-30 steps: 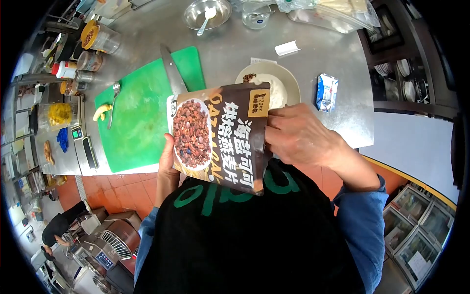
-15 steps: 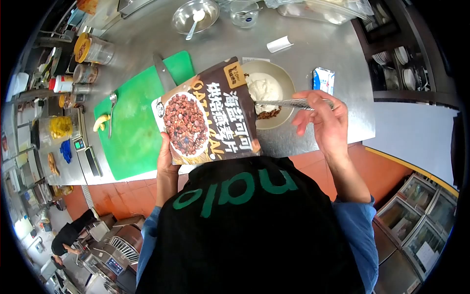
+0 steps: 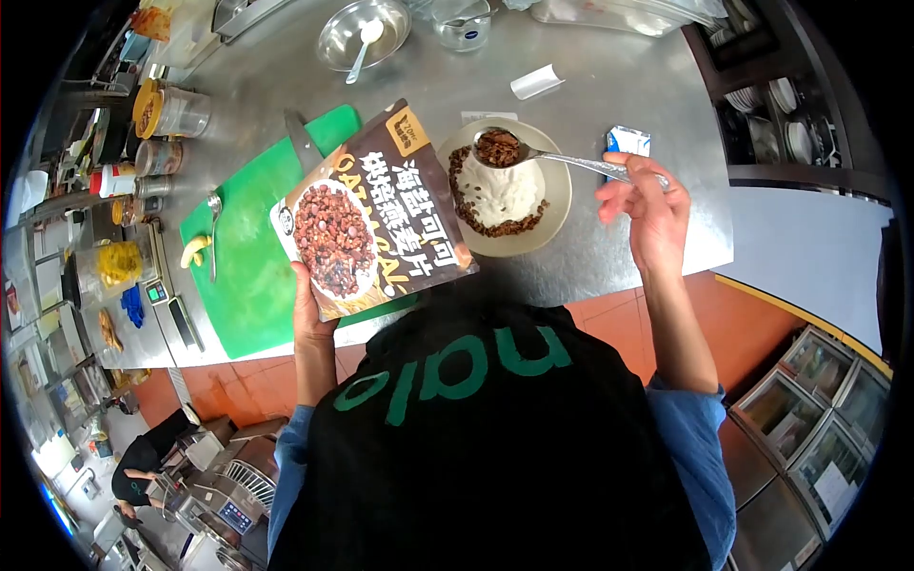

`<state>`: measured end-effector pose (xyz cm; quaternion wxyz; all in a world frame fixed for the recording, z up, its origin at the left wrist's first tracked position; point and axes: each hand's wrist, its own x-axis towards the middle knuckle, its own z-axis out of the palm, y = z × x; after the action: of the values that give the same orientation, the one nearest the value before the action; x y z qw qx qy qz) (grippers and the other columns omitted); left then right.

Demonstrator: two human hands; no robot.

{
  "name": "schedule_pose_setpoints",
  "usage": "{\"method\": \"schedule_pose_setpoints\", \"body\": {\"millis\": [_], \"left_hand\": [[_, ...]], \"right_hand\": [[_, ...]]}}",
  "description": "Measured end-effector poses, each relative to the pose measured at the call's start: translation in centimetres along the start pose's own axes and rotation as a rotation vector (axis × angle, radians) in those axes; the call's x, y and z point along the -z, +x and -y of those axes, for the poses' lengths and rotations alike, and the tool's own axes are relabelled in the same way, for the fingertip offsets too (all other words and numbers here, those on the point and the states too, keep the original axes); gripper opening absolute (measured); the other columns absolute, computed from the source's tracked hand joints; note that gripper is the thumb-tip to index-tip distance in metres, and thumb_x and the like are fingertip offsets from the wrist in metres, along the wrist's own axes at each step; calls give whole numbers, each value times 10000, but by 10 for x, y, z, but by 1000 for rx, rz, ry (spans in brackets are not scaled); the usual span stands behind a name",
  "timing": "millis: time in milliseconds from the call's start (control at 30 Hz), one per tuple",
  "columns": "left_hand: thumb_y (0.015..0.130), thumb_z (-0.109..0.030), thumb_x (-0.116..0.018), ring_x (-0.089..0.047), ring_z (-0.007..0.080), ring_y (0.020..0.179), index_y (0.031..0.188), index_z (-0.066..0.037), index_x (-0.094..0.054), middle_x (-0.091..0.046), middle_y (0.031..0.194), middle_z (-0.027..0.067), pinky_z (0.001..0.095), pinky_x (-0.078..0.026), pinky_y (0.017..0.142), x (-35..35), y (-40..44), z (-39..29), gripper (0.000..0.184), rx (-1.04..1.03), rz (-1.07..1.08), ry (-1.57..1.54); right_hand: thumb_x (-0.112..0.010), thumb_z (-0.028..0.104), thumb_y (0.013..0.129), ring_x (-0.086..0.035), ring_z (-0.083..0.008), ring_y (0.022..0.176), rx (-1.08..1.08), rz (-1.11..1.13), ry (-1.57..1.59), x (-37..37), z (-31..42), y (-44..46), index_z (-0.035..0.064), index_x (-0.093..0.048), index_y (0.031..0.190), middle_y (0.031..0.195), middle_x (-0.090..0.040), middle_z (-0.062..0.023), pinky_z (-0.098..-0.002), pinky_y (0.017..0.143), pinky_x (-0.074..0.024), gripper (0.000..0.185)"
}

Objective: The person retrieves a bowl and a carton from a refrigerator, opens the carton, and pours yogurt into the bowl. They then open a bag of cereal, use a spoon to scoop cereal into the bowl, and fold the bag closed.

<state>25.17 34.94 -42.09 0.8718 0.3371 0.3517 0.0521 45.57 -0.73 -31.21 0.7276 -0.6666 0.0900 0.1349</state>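
My left hand [image 3: 309,309] grips the lower left edge of a brown oatmeal bag [image 3: 376,214], held tilted above a green cutting board [image 3: 252,276]. In my right hand [image 3: 657,214] is the handle of a metal spoon [image 3: 581,164]. Its bowl carries a heap of brown granola [image 3: 498,147] over the far side of a pale bowl [image 3: 557,205]. White yogurt [image 3: 500,195] lies in that bowl, with more granola along its left and near sides. The bag's opening is not clearly visible.
A knife [image 3: 303,143], a small spoon [image 3: 214,233] and a banana piece [image 3: 195,251] lie on the board. Behind stand a steel bowl [image 3: 333,43] and a glass cup [image 3: 462,29]. A blue-white packet [image 3: 628,143] lies right of the bowl. Another person [image 3: 143,462] bends at lower left.
The spoon has come out from behind the bag, now loaded with granola above the bowl. The bag has moved left, uncovering the bowl's left side.
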Motion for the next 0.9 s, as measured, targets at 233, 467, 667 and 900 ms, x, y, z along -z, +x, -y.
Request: {"method": "schedule_pose_setpoints", "body": {"millis": [233,467,667,900], "left_hand": [[852,-527,-528,-479,267,1185,1373,-54,-334,-454,1346,105,423,-397,996,1,-5,1,730,-5,7,-46],[835,-536,-548,-488,266,1173,1363,-49,-349,-464,1337,102,423,-401,991,-5,-10,2,746,-6,-14,-40],[825,-527,-570,-487,266,1174,1362,-50,-351,-462,1339,100,422,-401,991,0,-9,4,751,1,-28,-73],[828,-525,-565,-484,265,1178,1363,-49,-351,-456,1345,102,422,-399,994,0,-7,6,747,6,-11,-96]], "right_hand": [[-510,206,890,-591,-159,523,-112,43,-26,4,-50,44,-51,-609,976,684,-642,-142,-266,511,-484,289],[-486,189,901,-602,-162,534,-178,59,-107,-6,-57,56,-43,-614,975,696,-645,-147,-262,506,-494,275],[-505,179,888,-599,-162,528,-179,-92,-21,-3,-46,48,-50,-617,964,693,-643,-143,-265,494,-500,266],[-500,150,877,-590,-144,520,-210,-137,-29,26,-56,55,-56,-618,955,689,-643,-124,-247,482,-495,250]]}}
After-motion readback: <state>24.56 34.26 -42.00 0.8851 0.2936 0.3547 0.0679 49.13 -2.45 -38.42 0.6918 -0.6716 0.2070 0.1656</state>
